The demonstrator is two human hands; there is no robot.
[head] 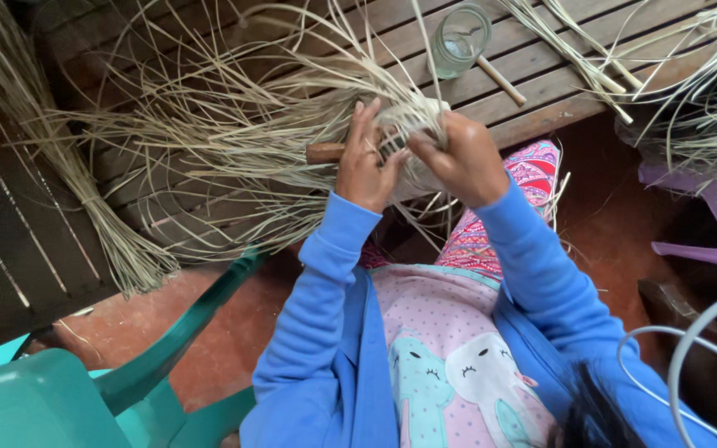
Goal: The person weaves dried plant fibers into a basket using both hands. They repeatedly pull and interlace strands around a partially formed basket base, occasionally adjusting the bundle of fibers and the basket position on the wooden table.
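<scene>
Blue sleeves run up from the bottom edge to both hands, which meet over a half-woven straw piece (pixel 412 124) at the wooden table's (pixel 541 79) near edge. Left hand (pixel 364 162) is closed round a brown wooden handle (pixel 325 152), fingers spread against the weave; right hand (pixel 462 158) pinches pale strands at its rim. Loose straw (pixel 209 133) fans left across the slats; glass jar (pixel 460 40) stands beyond, well apart.
</scene>
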